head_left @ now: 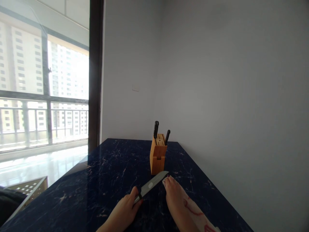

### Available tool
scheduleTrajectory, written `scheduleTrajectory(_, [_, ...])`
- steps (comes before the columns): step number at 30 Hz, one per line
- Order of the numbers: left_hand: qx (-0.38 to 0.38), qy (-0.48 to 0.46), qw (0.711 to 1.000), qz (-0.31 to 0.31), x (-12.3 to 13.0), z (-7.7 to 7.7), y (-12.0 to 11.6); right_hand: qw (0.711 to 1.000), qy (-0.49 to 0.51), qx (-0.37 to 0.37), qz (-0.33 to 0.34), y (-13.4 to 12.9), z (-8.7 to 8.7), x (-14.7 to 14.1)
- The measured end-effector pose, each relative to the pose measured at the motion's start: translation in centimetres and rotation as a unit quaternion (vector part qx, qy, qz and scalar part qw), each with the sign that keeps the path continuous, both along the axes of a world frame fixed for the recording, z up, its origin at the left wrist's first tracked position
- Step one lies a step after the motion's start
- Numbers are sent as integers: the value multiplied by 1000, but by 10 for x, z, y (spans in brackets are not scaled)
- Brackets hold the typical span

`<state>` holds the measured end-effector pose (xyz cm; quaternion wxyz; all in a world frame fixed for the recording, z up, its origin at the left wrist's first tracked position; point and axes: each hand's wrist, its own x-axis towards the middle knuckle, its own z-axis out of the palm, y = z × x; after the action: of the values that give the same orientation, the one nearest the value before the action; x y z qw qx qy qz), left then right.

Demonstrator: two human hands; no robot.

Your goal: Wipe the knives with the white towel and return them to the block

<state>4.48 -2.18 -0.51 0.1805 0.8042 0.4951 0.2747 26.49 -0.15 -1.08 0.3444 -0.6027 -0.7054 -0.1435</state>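
My left hand point(129, 204) is wrapped round the handle of a kitchen knife point(152, 185), its wide blade slanting up to the right above the dark table. Close to the blade's tip, my right hand point(173, 190) has its fingers pinched on a white cloth with red markings point(193, 207). The cloth hangs along the right side of that forearm, partly hidden by it. Just beyond the blade stands a wooden knife block point(158, 156). Two black-handled knives are in it, one at the back left point(156, 129) and one at the right point(167, 137).
The dark blue marbled table point(116, 167) runs back to a grey wall point(217, 80). At the lower left is a chair with a perforated panel point(31, 191). A glazed door and window area point(48, 80) lies beyond the table's left side.
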Motion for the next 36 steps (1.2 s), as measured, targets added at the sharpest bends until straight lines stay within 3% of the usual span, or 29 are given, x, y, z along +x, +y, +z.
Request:
scheduleTrajectory(2, [-6, -83, 997, -2, 0, 4, 1, 999, -30, 10, -41, -2, 1, 0])
scheduleTrajectory(5, [-79, -228, 970, 3, 2, 15, 2, 996, -61, 9, -67, -12, 14, -12])
scheduleTrajectory(10, [-168, -424, 890, 21, 6, 27, 1, 997, -23, -28, 63, -38, 39, -47])
scheduleTrajectory(13, [-219, -484, 847, -31, 6, 21, 2, 990, 12, -44, 134, -48, 41, -62])
scheduleTrajectory(16, [-247, -504, 824, -70, 7, 12, 5, 985, 38, -47, 162, -51, 37, -66])
scheduleTrajectory(19, [-243, -498, 829, -78, 7, 8, 7, 984, 54, -68, 157, -50, 33, -65])
scheduleTrajectory(23, [-212, -427, 874, -91, 8, 11, 7, 982, 43, -98, 153, -46, 29, -65])
scheduleTrajectory(26, [-192, -414, 887, -72, 7, 10, 7, 982, 23, -115, 146, -43, 31, -62])
scheduleTrajectory(31, [-226, -487, 843, -11, 3, 2, 13, 983, -12, -118, 141, -38, 39, -46])
scheduleTrajectory(36, [-251, -493, 833, -6, 2, 3, 17, 996, -32, -60, 53, -25, 18, -22])
